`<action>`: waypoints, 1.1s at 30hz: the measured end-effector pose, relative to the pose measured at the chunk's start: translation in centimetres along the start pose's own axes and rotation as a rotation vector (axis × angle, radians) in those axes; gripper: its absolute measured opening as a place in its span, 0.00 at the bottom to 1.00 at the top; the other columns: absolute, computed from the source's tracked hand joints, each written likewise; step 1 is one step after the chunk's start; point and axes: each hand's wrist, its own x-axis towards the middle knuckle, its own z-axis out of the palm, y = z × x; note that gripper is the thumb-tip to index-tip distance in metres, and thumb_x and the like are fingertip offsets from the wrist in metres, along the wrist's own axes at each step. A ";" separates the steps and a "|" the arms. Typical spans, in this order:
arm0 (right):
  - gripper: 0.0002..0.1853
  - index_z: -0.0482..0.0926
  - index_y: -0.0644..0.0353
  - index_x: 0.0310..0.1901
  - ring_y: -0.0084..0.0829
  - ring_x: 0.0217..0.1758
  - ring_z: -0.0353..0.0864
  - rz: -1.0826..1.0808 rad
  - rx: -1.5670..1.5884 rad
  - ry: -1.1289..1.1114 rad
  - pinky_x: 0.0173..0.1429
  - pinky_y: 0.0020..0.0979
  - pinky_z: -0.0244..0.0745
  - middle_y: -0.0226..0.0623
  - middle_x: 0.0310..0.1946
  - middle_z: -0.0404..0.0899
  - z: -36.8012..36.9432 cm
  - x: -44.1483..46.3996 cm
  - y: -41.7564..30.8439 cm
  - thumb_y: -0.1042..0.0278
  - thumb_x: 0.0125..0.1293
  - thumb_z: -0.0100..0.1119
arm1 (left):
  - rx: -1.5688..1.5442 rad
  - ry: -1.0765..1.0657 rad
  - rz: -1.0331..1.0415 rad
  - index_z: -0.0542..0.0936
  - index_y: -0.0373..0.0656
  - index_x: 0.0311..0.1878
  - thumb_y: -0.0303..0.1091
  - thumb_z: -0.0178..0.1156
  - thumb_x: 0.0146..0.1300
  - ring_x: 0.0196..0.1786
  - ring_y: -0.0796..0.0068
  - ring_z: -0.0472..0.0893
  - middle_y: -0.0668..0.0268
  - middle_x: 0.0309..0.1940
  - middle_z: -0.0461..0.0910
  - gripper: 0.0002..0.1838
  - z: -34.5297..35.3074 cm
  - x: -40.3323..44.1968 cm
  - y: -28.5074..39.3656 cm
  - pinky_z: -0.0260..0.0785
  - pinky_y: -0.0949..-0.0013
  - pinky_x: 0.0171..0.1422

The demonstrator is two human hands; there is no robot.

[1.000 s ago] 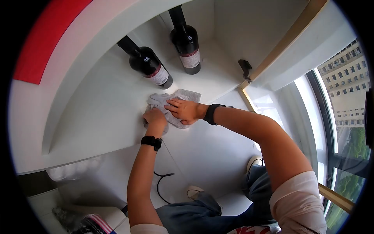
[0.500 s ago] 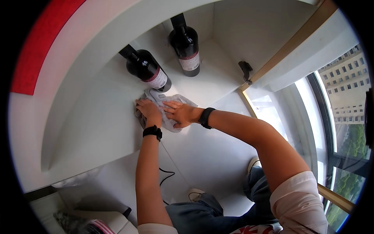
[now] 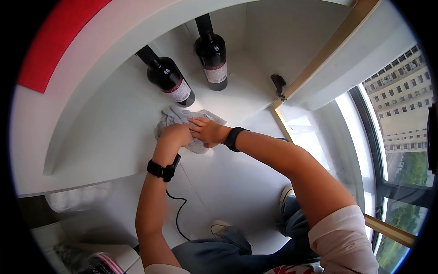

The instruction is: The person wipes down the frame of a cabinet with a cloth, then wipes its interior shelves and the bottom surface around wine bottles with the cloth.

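A crumpled grey cloth (image 3: pixel 171 115) lies on the white shelf (image 3: pixel 114 123), close to its front edge. My left hand (image 3: pixel 174 135) is bent at the wrist over the cloth, its fingers curled down into the fabric and mostly hidden. Beside it, my right hand (image 3: pixel 211 131) rests flat on the cloth with fingers extended, their tips close to the left hand. Just behind the cloth stands a dark wine bottle (image 3: pixel 169 80) with a red and white label. A second wine bottle (image 3: pixel 212 59) is farther back and to the right.
A black latch-like fitting (image 3: pixel 278 86) sits by the wooden edge strip (image 3: pixel 315 64) at right. Beyond it is a window (image 3: pixel 397 123). Red paper (image 3: pixel 57 45) covers part of the upper left. A black cable (image 3: pixel 178 214) hangs below, near my legs.
My left hand has turned from lying flat to curled on the cloth, with its wrist bent. The cloth is bunched more, and my right hand stays on it. The view has shifted slightly.
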 end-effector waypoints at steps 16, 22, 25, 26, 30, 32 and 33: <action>0.44 0.47 0.46 0.67 0.37 0.72 0.40 0.233 0.000 -0.075 0.72 0.40 0.42 0.33 0.69 0.41 -2.1 -10.2 5.6 0.60 0.51 0.63 | -0.448 1.186 -0.078 0.68 0.38 0.55 0.33 0.50 0.59 0.48 0.59 0.73 0.54 0.44 0.72 0.21 -7.5 -21.4 -1.2 0.64 0.59 0.53; 0.44 0.47 0.46 0.67 0.37 0.72 0.40 0.233 0.016 -0.056 0.72 0.40 0.41 0.33 0.69 0.41 -1.4 -10.1 5.4 0.60 0.52 0.63 | -0.453 1.242 -0.042 0.68 0.41 0.56 0.32 0.51 0.58 0.51 0.58 0.71 0.54 0.47 0.70 0.21 -7.1 -19.0 -2.1 0.63 0.59 0.55; 0.43 0.47 0.46 0.67 0.37 0.72 0.41 0.239 0.004 -0.037 0.72 0.41 0.41 0.33 0.69 0.42 -1.6 -9.9 5.8 0.59 0.52 0.62 | -0.452 1.280 -0.036 0.68 0.42 0.56 0.31 0.52 0.57 0.52 0.58 0.70 0.54 0.49 0.69 0.21 -6.8 -18.4 -2.2 0.62 0.58 0.56; 0.43 0.47 0.46 0.67 0.37 0.72 0.41 0.237 0.011 -0.032 0.72 0.41 0.41 0.33 0.69 0.42 -1.3 -10.1 5.7 0.59 0.52 0.62 | -0.449 1.286 -0.046 0.68 0.43 0.56 0.31 0.52 0.57 0.53 0.58 0.70 0.54 0.50 0.69 0.21 -6.8 -18.2 -2.4 0.62 0.58 0.57; 0.42 0.46 0.45 0.67 0.37 0.72 0.40 0.260 -0.031 -0.059 0.72 0.40 0.40 0.32 0.69 0.42 -1.4 -9.5 5.7 0.59 0.53 0.60 | -0.427 1.351 -0.034 0.68 0.45 0.56 0.30 0.53 0.56 0.54 0.58 0.69 0.55 0.52 0.67 0.22 -6.8 -17.7 -2.1 0.61 0.58 0.58; 0.40 0.45 0.43 0.68 0.35 0.73 0.36 0.281 -0.053 -0.119 0.73 0.38 0.35 0.29 0.70 0.39 -1.1 -9.4 5.6 0.57 0.55 0.56 | -0.419 1.417 -0.018 0.68 0.46 0.56 0.30 0.53 0.55 0.55 0.58 0.68 0.55 0.53 0.66 0.22 -6.9 -17.6 -1.8 0.61 0.58 0.59; 0.40 0.45 0.43 0.67 0.35 0.73 0.35 0.279 -0.053 -0.119 0.73 0.38 0.34 0.29 0.70 0.39 -1.2 -9.5 5.6 0.58 0.56 0.54 | -0.417 1.463 -0.007 0.68 0.46 0.56 0.30 0.53 0.55 0.56 0.57 0.68 0.55 0.54 0.66 0.22 -6.9 -17.5 -1.5 0.61 0.58 0.59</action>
